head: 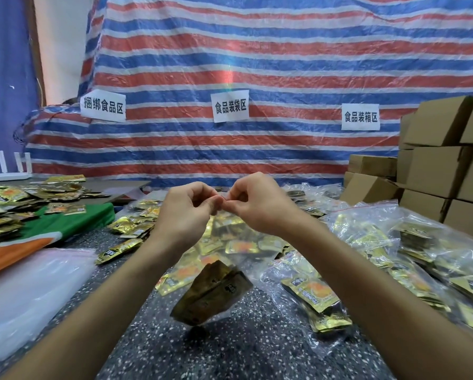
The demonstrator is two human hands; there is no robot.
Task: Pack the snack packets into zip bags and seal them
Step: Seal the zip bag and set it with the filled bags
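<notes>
Here, in the head view, the left hand (186, 212) and right hand (257, 204) each pinched the top edge of a clear zip bag (220, 253), thumbs nearly touching. Snack packets (212, 293) hung inside it (blurred) above the table (230, 349). Sealing looked likely to go best with the pinch run outward along the strip, kept level.

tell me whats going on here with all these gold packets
A person holds a zip bag up over the table. The left hand and right hand pinch its top edge, apparently pressing the seal shut. A few packets hang in its bottom. On the right lie filled bags, on the left loose packets, and at near left a stack of empty bags.
</notes>
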